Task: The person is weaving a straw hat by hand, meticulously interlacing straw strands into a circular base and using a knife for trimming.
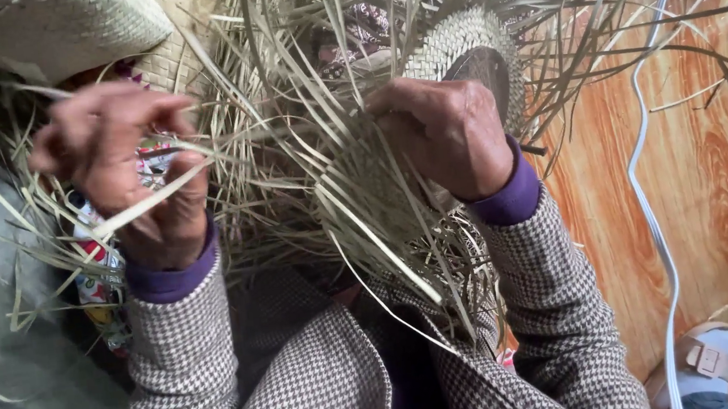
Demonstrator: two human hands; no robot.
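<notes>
Left hand point(131, 170) pinches one pale strip point(160, 194), 9 o'clock of weaving point(362, 187); right hand point(452, 137) clamped on it. Strips likely light, springy, crease-prone: grip near woven edge.

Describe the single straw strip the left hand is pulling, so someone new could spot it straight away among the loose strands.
Start at the half-woven pale straw piece in the middle of the view, bristling with loose ends. Go to the left hand, raised beside it above a purple cuff. The flat pale straw strip runs slanting across that hand's fingers toward the weave; unlike its slack neighbours, it is pinched and drawn straight.
</notes>
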